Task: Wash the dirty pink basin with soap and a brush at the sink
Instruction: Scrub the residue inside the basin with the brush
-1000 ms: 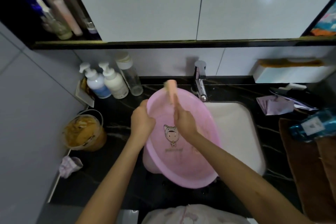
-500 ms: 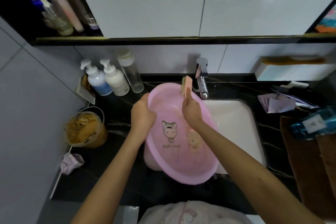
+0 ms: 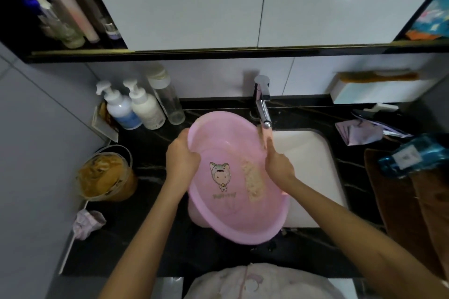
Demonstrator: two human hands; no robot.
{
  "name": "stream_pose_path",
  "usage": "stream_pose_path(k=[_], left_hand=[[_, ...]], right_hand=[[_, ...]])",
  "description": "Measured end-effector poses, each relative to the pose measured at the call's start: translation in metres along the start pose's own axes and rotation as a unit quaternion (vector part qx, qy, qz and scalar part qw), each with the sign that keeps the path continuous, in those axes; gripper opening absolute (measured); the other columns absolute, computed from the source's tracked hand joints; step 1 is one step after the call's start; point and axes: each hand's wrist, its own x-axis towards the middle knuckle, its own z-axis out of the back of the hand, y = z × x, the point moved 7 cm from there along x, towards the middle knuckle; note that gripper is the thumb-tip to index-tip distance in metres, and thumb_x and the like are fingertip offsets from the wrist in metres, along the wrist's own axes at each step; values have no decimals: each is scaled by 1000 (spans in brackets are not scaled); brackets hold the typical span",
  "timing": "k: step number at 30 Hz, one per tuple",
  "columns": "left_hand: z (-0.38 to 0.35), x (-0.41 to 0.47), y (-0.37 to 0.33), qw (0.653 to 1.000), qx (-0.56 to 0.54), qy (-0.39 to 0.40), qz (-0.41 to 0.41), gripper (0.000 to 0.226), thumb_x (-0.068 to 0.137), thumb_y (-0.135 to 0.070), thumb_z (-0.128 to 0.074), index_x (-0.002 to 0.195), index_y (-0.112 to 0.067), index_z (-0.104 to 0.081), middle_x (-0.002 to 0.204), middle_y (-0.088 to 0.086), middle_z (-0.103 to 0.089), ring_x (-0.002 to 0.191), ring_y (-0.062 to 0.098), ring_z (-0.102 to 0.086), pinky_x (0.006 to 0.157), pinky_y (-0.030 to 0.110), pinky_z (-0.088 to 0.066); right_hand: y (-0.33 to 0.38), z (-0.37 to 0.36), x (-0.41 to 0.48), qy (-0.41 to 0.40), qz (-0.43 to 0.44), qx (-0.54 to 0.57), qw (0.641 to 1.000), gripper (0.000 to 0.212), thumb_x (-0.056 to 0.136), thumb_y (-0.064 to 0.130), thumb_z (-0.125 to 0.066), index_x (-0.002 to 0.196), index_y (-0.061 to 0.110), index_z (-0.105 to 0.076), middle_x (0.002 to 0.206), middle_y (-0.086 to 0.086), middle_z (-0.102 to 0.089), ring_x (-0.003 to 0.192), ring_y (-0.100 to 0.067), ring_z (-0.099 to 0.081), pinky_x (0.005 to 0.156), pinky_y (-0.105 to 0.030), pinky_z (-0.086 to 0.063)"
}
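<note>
1. Black marbled counter (image 3: 136, 245) fills the near edge of the view. A crumpled cloth (image 3: 87, 223) and a clear tub of brown stuff (image 3: 104, 175) sit off to the left.
2. Both forearms reach forward from the bottom of the view to the pink basin (image 3: 230, 143). It stands tilted, inside facing the person, over the left edge of the white sink (image 3: 308, 165). Its low side seems to lean on the counter's edge.
3. The left hand (image 3: 182, 156) grips the basin's left rim.
4. The right hand (image 3: 279, 165) is wrapped round a brush (image 3: 264, 135), with one finger stretched up along it. The brush head is blurred, at the basin's right rim just below the faucet (image 3: 263, 107). Whether water runs cannot be told.
5. A tan smear of dirt (image 3: 252, 182) lies inside the bowl, right of a cartoon sticker (image 3: 220, 175), so the scrubbing looks unfinished.
6. The basin looks like thin plastic: light, springy in the wall, and probably slick once soapy. The rolled rim is the sound place to take hold, thumb on one side and fingers on the other. The low edge should be braced so brush pressure does not twist it loose.
7. Farther back, pump bottles (image 3: 145, 110) stand against the wall, and white cabinet doors (image 3: 243, 2) hang above.
</note>
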Motion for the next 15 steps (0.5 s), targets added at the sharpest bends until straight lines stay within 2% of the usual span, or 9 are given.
stream_pose_path(k=[4, 7, 9, 10, 13, 14, 15], left_hand=[[0, 1, -3, 1000, -3, 1, -9, 53, 77, 11, -51, 126, -9, -54, 108, 12, -64, 99, 24, -59, 75, 25, -41], [-2, 3, -2, 1000, 1, -4, -24, 54, 75, 12, -50, 126, -9, -54, 107, 13, -64, 98, 27, -60, 74, 25, -41], [0, 3, -2, 1000, 3, -9, -30, 53, 76, 11, -49, 124, -10, -55, 106, 13, -65, 96, 27, -60, 73, 26, -41], [-1, 3, -2, 999, 4, -9, -34, 53, 75, 11, -49, 124, -10, -55, 105, 12, -65, 95, 26, -60, 73, 26, -41], [-3, 3, -3, 999, -11, -2, -38, 57, 74, 12, -49, 125, -13, -55, 104, 10, -65, 94, 26, -60, 73, 27, -42], [-5, 3, -4, 999, -22, 8, -37, 57, 75, 12, -50, 126, -14, -54, 105, 9, -64, 95, 24, -60, 74, 26, -43], [-5, 3, -3, 999, -31, 17, -40, 57, 76, 11, -51, 126, -14, -54, 106, 7, -64, 96, 22, -60, 75, 26, -43]], right_hand=[[53, 2, 2, -12, 31, 52, 998, 66, 98, 8, -30, 152, 24, 6, 75, -12, -53, 55, -20, -46, 43, -28, -29], [113, 2, -2, -13, 122, 122, 985, 61, 99, 12, -31, 152, 24, -1, 73, -15, -55, 60, -25, -49, 49, -30, -31], [123, 1, -5, -15, 167, 143, 975, 60, 100, 15, -31, 152, 26, -3, 71, -17, -55, 59, -26, -49, 52, -31, -33], [114, 0, -3, -17, 158, 140, 977, 60, 100, 15, -31, 151, 27, -2, 72, -16, -56, 58, -25, -49, 51, -31, -34], [76, 2, 10, -11, 44, 172, 984, 58, 102, 17, -26, 151, 29, 2, 78, -16, -57, 54, -19, -46, 51, -29, -37], [76, 5, 6, -10, 36, 192, 981, 55, 103, 20, -24, 151, 29, 1, 78, -15, -56, 53, -17, -45, 49, -28, -35], [90, 7, 0, -17, 73, 204, 976, 54, 103, 23, -24, 151, 29, 1, 76, -14, -56, 52, -19, -45, 48, -28, -33]])
